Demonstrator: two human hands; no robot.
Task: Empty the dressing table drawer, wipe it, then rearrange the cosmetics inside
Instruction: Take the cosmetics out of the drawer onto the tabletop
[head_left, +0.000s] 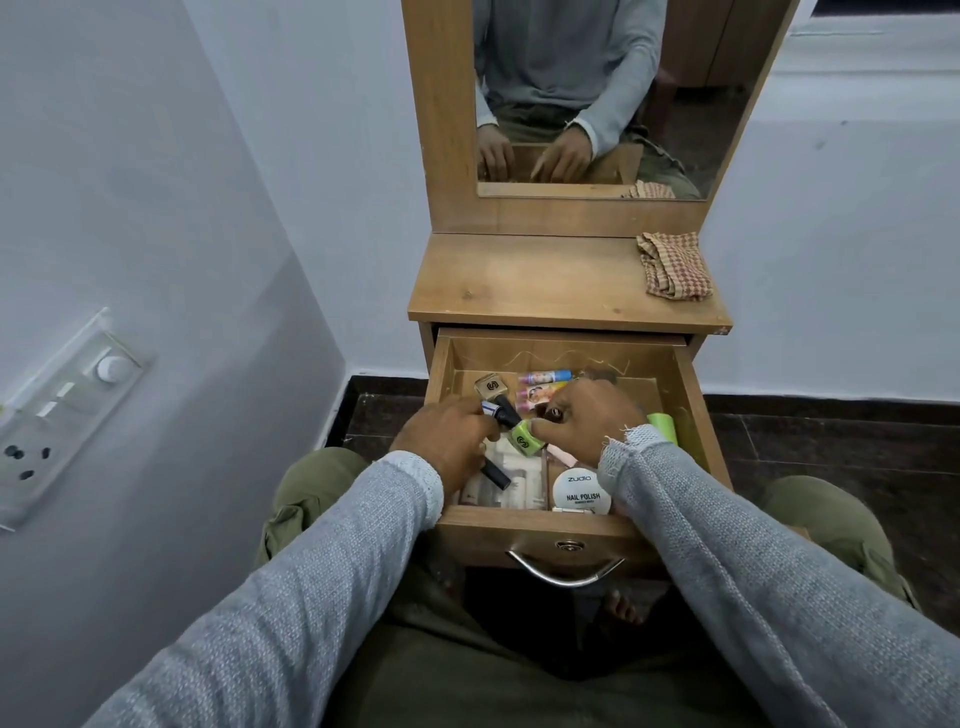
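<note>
The drawer (691, 395) is pulled out from the wooden dresser (545, 280), and both hands are inside it.

The left hand (447, 436) is curled around a dark tube (501, 410) with a blue and white band. A second dark tube (496, 475) sticks out below this hand.

The right hand (587, 415) pinches a green bottle (527, 440) with its fingertips. The bottle sits between the two hands, and its side has a dark logo.

More things lie in the drawer. A clear bottle (489, 387) with the same logo lies near the back left. A pink and yellow tube (545, 382) lies near the back, just past the right hand. A green tube (665, 426) peeks out beside the right wrist. A round white tub (579, 493) that says "NAIL POLISH" sits at the front, next to a clear box (514, 483).

A checked cloth (672, 265) lies crumpled on the right side of the dresser top. The mirror (597, 88) above shows the person's grey sleeves and hands. A switch board (57, 410) is on the left wall.
</note>
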